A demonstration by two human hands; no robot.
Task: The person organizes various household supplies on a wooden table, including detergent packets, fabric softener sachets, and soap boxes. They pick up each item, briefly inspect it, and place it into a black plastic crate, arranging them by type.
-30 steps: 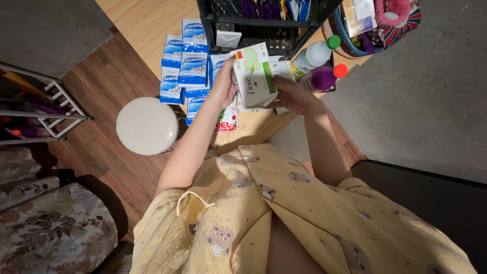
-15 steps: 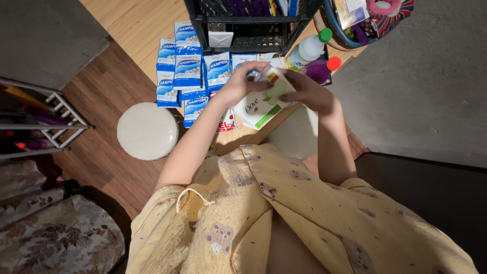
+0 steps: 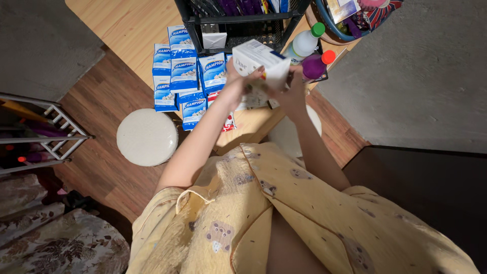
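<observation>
Both hands are gripping a white soap box [image 3: 258, 60], lifted above the near edge of the wooden worktop [image 3: 132, 25]. Left hand [image 3: 234, 81] fingers are pinching its left end; right hand [image 3: 290, 87] fingers are pressing its right end. Blue sachet packs [image 3: 183, 71] are lying along the worktop's left part, just beside a black rack [image 3: 243, 25]. Two bottles, white [image 3: 303, 44] and purple [image 3: 314, 66], are lying near the right corner.
</observation>
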